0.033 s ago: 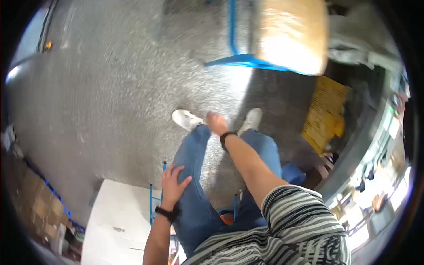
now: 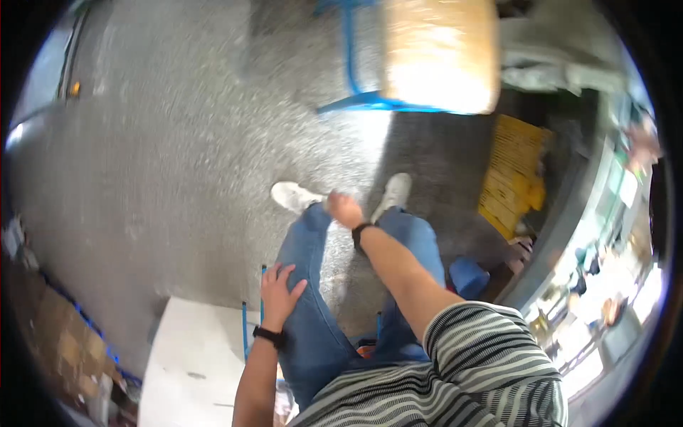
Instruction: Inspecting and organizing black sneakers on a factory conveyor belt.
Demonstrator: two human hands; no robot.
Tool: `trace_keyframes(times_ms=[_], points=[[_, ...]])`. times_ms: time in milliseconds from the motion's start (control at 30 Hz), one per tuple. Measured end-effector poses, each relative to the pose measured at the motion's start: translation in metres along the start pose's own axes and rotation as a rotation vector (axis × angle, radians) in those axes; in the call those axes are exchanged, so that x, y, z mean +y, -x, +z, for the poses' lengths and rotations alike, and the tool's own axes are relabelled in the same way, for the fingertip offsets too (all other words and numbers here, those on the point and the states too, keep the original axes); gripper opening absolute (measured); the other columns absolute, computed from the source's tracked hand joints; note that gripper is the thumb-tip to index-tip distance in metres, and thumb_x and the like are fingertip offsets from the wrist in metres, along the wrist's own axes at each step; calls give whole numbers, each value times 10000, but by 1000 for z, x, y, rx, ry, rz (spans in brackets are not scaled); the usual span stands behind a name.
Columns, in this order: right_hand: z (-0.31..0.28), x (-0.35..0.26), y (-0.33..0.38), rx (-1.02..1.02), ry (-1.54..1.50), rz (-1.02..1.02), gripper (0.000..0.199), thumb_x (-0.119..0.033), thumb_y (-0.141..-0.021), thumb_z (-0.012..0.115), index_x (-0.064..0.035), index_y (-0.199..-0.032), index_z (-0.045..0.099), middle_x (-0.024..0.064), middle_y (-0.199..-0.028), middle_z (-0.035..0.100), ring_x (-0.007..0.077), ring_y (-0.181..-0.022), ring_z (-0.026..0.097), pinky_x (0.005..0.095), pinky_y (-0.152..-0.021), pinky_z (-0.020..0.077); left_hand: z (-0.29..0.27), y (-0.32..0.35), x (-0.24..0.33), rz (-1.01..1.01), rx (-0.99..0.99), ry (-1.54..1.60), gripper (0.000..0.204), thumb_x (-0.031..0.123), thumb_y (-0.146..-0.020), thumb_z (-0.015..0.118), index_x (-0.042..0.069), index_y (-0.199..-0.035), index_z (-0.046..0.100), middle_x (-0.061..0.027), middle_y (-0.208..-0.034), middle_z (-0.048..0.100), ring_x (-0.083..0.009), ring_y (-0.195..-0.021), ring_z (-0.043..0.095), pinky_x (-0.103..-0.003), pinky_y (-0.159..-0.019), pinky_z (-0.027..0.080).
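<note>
Relative to the earlier frame, the surroundings have shifted slightly left in view, probably through a turn of the head, while both hands keep nearly the same pose. The jeans [image 2: 313,306] lie at centre, knees apart; the left hand [image 2: 281,292] rests on the left leg, fingers spread, presumably for support. The right hand [image 2: 345,210] hangs between the knees, too blurred to tell its grip. The shoes [image 2: 292,196] stand apart on the floor [image 2: 178,185], likely for balance. Beyond: a white panel [image 2: 188,349], a blue frame [image 2: 370,101] carrying a shiny tan slab [image 2: 441,57], and a yellow sheet [image 2: 511,171].
</note>
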State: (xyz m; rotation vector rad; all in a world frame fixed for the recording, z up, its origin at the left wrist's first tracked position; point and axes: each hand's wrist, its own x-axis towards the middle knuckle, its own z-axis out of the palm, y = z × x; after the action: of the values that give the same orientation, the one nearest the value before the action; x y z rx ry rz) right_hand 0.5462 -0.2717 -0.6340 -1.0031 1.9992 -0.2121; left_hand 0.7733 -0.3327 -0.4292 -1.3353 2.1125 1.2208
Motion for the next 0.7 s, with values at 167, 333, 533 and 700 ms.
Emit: trace_keyframes(times_ms=[167,333,533,700], points=[[-161,-44,170,-64,-397,185,317,-305,-829,612,-68,-1038,630,201,-1029,627,362,-995,589,431,-839,474,-31,-5,105,242,-167,-403,439,272,-820,662,95,-1206,551,-185,-1225,520,-356,-1136,475,-447,-934,403],[-309,-46,297,484,-442,163,222,-143,-777,650,-56,-975,597,170,-895,586,341,-876,591,411,-747,480,-91,16,234,549,-208,86,382,184,-899,568,26,-1241,511,-208,-1137,578,-352,-1042,560,-387,-906,442],[-413,-15,405,751,-715,30,359,-139,-750,711,-62,-1056,538,135,-830,629,255,-752,640,356,-685,496,-104,53,398,653,-365,-33,443,225,-896,613,63,-1290,489,-171,-1154,584,-231,-971,599,-353,-836,481],[-445,14,480,791,-861,-49,414,-154,-758,702,-69,-1099,485,113,-750,618,239,-682,626,362,-622,480,-44,98,510,665,-683,274,357,160,-914,599,0,-1223,520,-78,-1080,605,-121,-906,588,-243,-764,478]])
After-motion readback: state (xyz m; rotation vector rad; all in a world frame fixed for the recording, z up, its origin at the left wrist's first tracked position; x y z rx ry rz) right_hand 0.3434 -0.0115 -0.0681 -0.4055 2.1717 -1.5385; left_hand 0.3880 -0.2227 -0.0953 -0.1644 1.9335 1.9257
